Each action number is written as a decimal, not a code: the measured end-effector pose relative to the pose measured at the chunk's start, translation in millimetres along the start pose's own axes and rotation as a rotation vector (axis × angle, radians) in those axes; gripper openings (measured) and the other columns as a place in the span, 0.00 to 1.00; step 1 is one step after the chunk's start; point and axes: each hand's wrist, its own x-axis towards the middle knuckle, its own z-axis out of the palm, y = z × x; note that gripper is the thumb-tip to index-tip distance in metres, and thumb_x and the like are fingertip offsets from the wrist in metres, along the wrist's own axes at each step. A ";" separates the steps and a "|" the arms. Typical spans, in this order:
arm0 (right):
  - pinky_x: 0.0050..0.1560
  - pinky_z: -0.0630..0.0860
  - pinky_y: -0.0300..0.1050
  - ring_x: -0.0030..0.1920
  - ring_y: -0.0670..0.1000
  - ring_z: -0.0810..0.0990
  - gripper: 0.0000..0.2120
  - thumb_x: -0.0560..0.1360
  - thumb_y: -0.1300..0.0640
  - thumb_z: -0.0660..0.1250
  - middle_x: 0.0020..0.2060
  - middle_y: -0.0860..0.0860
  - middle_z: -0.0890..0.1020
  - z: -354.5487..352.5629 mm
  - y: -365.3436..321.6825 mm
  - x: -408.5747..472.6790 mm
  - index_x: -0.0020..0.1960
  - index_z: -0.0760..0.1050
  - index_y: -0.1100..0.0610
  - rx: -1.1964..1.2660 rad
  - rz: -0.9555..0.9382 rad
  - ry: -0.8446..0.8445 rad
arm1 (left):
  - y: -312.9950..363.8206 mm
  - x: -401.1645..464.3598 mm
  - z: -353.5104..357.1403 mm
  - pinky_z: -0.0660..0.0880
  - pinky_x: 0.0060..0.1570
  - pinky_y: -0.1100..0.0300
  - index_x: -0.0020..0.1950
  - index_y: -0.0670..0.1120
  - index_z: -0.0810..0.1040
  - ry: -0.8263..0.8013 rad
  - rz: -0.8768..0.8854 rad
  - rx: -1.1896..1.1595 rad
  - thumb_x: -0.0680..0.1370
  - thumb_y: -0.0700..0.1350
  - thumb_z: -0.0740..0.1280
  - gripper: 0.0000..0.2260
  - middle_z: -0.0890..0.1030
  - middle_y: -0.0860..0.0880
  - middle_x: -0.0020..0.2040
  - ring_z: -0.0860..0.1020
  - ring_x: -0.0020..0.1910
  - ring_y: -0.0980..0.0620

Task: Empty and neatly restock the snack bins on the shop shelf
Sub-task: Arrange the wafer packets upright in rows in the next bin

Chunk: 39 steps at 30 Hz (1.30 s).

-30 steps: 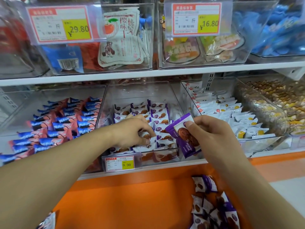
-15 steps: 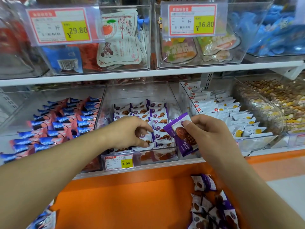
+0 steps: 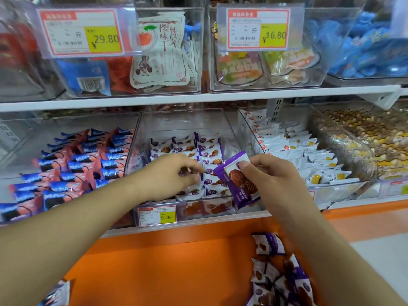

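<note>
Snack bin [image 3: 141,138]: clear, middle of the lower shelf [image 3: 198,219], partly filled with rows of purple-and-white packets [image 3: 207,151].
Left grip [image 3: 167,175]: my fingers curled down among the front packets; whether they pinch one, I cannot tell.
Right grip [image 3: 271,177]: my thumb and fingers pinch one purple packet [image 3: 237,180], tilted, just above the bin's front right corner.
Price tag [image 3: 157,215]: on the bin front, reads 9.90.
Loose packets [image 3: 280,281]: heaped below the shelf, lower right.

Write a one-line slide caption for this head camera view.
Right hand holds a purple snack pack while left hand arranges packs in the clear bin.
</note>
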 end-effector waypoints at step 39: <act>0.50 0.71 0.49 0.54 0.62 0.75 0.11 0.72 0.58 0.75 0.52 0.56 0.75 197.7 36.0 211.9 0.54 0.85 0.51 -0.932 -0.623 0.158 | -83.5 -104.5 -35.8 0.37 0.76 0.69 0.78 0.51 0.71 0.240 0.048 0.343 0.79 0.59 0.57 0.28 0.72 0.54 0.77 0.71 0.76 0.53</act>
